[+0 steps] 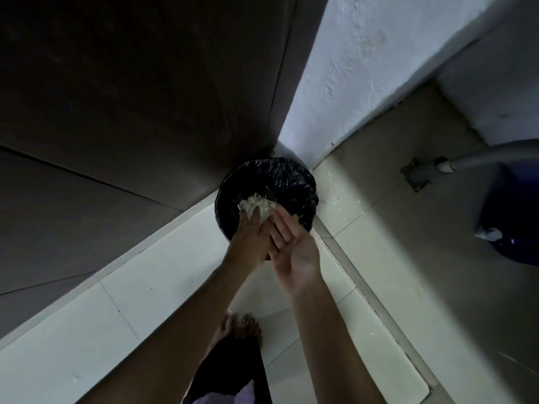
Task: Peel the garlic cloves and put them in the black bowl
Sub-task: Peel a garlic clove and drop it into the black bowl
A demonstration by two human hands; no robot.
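Fingers [256, 217] of left hand [252, 237] straight, back up, tips touching white papery flakes [256, 206], seemingly garlic skin, inside black-lined bin [291, 173] at wall corner. Right hand [294, 252] palm up, fingers relaxed, holding nothing, edge against left hand. Blue container [510, 243] far right, dim, cut off by frame.

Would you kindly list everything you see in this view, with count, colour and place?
bin: one, black plastic liner, floor corner, centre.
papery skins: one heap, whitish, over the bin at the fingertips.
panels: dark brown, left.
wall: one, white, upper right.
floor tiles: pale, bottom and right.
hose: one, grey, right edge.
container: one, blue, under the hose.
foot: one, bare, bottom centre.
left hand: fingers straight, back up, over the bin.
right hand: palm up, beside the left.
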